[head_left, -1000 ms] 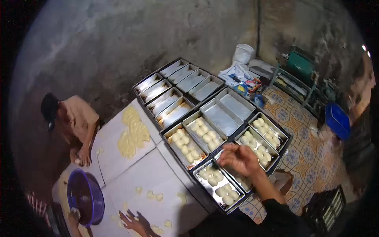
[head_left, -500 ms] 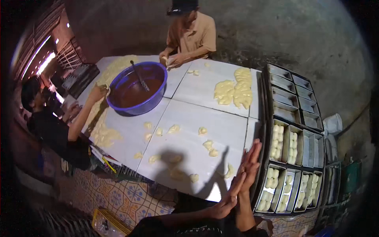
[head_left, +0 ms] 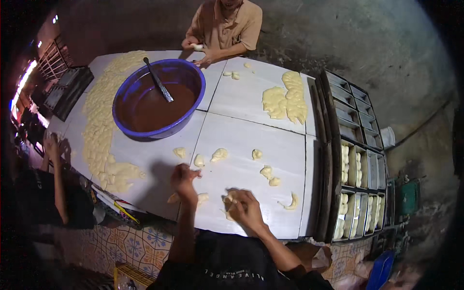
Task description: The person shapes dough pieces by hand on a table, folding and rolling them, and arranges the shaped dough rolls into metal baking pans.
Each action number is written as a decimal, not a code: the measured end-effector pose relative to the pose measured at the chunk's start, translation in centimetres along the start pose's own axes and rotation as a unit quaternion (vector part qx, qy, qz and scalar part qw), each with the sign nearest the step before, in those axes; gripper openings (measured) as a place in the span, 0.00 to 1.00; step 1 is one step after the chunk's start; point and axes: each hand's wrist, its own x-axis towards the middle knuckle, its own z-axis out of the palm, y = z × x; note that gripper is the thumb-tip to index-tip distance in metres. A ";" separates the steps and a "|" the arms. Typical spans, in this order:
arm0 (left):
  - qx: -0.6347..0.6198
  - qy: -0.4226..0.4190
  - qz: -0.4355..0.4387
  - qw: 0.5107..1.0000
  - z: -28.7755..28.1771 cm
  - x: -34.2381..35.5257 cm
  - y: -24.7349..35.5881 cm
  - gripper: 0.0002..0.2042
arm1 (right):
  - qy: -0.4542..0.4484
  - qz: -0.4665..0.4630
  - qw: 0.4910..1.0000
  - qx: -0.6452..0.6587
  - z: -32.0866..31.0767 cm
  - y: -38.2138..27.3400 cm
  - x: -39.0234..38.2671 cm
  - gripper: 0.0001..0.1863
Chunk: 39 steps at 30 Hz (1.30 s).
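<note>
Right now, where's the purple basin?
In the head view, the basin sits left of centre on the white table, right of the long dough spread.

1. A purple basin point(head_left: 179, 129) holds brown liquid, with 1 dark-handled utensil point(head_left: 157, 79) leaning inside.
2. A white bucket point(head_left: 387, 137) stands near the grey wall point(head_left: 367, 38).
3. At right: a green machine point(head_left: 410, 195) and a blue container point(head_left: 380, 271).
4. The floor point(head_left: 157, 241) has orange-and-blue patterned tiles.

- White tiled table point(head_left: 280, 150) (dark seams show)
- Dough layer point(head_left: 98, 128) runs along left side
- Purple basin point(head_left: 180, 124) sits beside it
- Flat dough patch point(head_left: 293, 104) lies far right
- Small dough pieces point(head_left: 219, 154) scatter mostly near side
</note>
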 end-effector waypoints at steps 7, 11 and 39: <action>0.089 -0.113 -0.175 0.974 -6.3 -2.4 -1.6 0.15 | -0.054 -0.029 0.998 0.029 5.8 3.7 3.1 0.13; -0.032 -0.243 -0.218 0.945 -4.3 -3.5 0.2 0.16 | -0.078 0.038 0.981 0.176 2.3 -3.8 5.5 0.24; 0.598 -0.283 0.084 0.745 2.5 30.0 -0.8 0.33 | -0.059 0.019 0.909 0.411 7.7 0.7 11.1 0.57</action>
